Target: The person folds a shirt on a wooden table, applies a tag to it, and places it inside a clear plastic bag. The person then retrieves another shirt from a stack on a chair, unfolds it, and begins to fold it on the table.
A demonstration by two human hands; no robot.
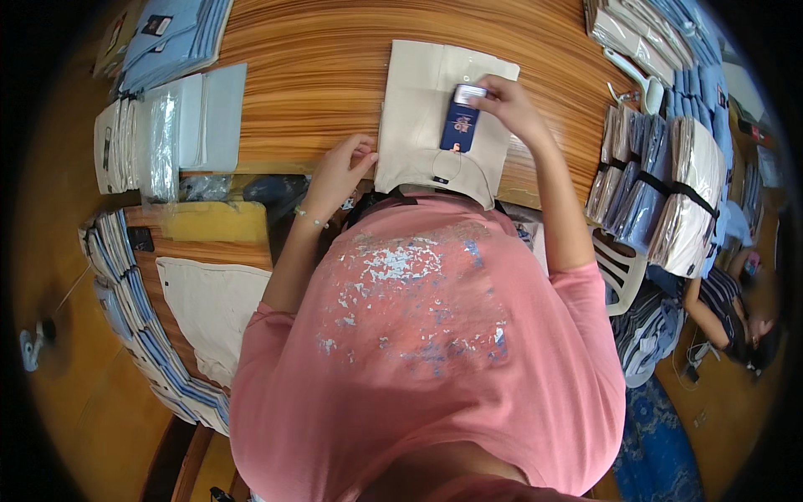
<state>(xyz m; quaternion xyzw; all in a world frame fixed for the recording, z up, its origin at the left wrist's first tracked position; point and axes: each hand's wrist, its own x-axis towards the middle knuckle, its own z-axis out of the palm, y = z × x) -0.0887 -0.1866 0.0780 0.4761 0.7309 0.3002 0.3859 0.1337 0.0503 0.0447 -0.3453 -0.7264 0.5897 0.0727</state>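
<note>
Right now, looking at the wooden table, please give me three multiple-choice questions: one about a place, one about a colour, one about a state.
1. Where does the hang tag lie?
A on the beige folded garment
B on the white plastic chair
C on the floor

2. Which colour is this tag?
A yellow
B dark blue
C green

3. What does the right hand do?
A hangs free
B holds scissors
C fingers grip the tag's top

Answers: 1 A, the tag rests on the garment; 2 B, its face is navy; 3 C, fingers pinch its upper end while the left hand presses the garment's edge.
</note>
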